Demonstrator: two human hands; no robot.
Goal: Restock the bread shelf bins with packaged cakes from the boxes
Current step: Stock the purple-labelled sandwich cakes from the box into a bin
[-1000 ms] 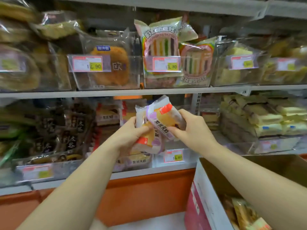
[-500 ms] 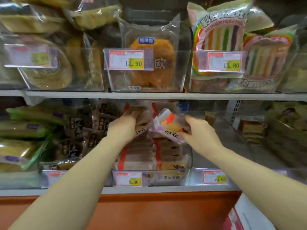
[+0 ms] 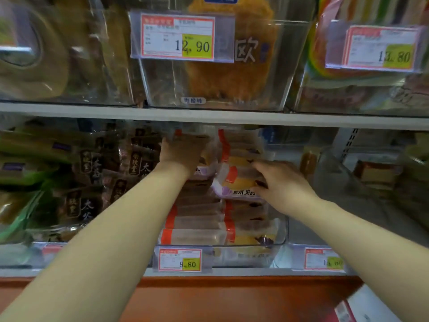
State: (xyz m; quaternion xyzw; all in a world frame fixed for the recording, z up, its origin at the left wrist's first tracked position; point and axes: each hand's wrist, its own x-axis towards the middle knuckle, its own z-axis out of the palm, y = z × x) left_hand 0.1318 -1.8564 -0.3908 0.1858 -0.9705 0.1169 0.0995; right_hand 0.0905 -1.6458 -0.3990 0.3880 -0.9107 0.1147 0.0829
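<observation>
- Loaves (image 3: 88, 173) in dark wrappers fill the far-left bin.
- Left hand (image 3: 183, 154) reaches deep into the middle bin (image 3: 279, 240) and rests on a rear cake packet (image 3: 205, 171); its fingers are hidden, so I cannot tell its grip.
- Right hand (image 3: 283, 184), fingers curled, pinches the top cake packet (image 3: 236, 182) on that bin's right stack.

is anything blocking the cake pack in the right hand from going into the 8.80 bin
Nothing visible does. The cake pack, held by the right hand, sits atop the right stack in the clear bin; the left hand is over the left stack.
</observation>
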